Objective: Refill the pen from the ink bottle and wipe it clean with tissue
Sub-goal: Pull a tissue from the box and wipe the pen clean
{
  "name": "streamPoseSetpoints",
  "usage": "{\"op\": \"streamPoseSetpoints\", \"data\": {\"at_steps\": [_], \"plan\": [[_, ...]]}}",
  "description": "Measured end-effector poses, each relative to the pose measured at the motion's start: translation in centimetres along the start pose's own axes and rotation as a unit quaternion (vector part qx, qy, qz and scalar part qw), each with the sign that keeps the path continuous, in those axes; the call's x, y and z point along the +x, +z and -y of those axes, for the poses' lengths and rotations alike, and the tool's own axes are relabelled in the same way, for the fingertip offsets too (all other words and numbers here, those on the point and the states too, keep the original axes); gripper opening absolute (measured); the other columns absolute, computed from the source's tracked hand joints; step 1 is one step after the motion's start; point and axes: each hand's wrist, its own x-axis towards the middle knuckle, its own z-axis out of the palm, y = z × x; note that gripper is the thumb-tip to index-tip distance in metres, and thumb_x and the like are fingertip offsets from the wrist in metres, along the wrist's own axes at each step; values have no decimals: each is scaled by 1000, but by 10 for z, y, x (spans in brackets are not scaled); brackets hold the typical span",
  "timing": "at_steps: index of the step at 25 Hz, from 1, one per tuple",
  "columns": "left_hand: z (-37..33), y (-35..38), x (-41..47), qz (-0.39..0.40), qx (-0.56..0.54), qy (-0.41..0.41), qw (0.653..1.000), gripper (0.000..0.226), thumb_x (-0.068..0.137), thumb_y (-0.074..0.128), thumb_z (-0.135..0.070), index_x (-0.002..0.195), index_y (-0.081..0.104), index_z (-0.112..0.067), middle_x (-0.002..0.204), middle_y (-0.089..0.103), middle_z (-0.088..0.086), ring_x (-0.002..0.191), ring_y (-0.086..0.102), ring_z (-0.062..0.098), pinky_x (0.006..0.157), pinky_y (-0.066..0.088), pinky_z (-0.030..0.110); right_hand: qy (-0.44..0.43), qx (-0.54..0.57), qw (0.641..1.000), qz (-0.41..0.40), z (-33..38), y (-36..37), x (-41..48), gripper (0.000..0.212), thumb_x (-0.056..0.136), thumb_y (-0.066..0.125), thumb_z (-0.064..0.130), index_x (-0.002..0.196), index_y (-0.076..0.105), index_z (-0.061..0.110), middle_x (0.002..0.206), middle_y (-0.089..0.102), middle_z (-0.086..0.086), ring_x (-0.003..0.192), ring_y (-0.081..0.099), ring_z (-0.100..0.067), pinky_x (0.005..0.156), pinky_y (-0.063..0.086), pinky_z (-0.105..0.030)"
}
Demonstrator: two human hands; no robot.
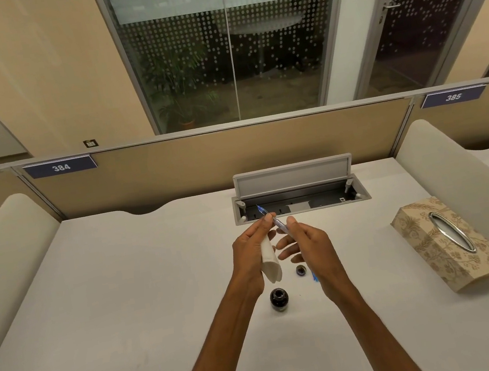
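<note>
White bench, items: open ink bottle near me, its cap just beyond, tissue box far right, open cable tray behind. My left hand grips folded tissue and pen tip; right hand pinches the barrel, above the bottle.

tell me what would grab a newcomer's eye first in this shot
Mid-frame, two bare hands meet above the white desk: the left hand holds a folded white tissue, the right hand a slim blue transparent pen. Below them stands an open dark glass ink bottle; a beige floral tissue box sits at the right.
</note>
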Motion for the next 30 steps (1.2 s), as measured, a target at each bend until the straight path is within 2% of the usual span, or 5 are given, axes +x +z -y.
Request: {"op": "streamPoseSetpoints", "data": {"at_steps": [4, 8, 14, 25, 30], "plan": [[1, -2, 1, -19, 9, -6, 1000, 33, 68, 68, -58, 91, 73, -35, 101, 71, -5, 97, 67, 18, 68, 54, 26, -62, -52, 995, -50, -3, -1, -1, 17, 93, 65, 27, 106, 63, 15, 97, 71, -2, 81, 70, -16, 70, 55, -27], [5, -1, 0, -22, 20, -17, 999, 35, 86, 64, -50, 112, 70, -27, 110, 69, 0, 96, 66, 17, 70, 54, 26, -19, -39, 999, -29, -2, 4, -2, 27, 103, 44, 31, 106, 63, 13, 94, 70, -5, 71, 67, -13, 65, 52, -21], [5, 1, -6, -10, 15, -27, 999, 24, 70, 68, -59, 83, 74, -39, 96, 72, -9, 91, 68, 14, 61, 53, 21, -68, -61, 994, -64, -6, 3, -10, 16, 96, 60, 28, 101, 66, 14, 89, 68, 2, 74, 64, -10, 65, 51, -21], [11, 0, -6, -18, 23, -23, 999, 37, 90, 62, -49, 117, 69, -25, 100, 68, -3, 88, 65, 14, 66, 53, 25, -55, -19, 997, -56, -8, -3, -15, 19, 95, 57, 40, 90, 70, 28, 77, 71, 6, 63, 69, -10, 61, 54, -24], [9, 2, -7, -25, 14, -31, 999, 28, 88, 64, -50, 106, 69, -30, 99, 68, -4, 88, 66, 16, 63, 53, 23, -106, -55, 990, -76, -10, -4, -18, 11, 89, 70, 30, 96, 62, 33, 91, 68, 12, 77, 69, -13, 62, 54, -14]]}}
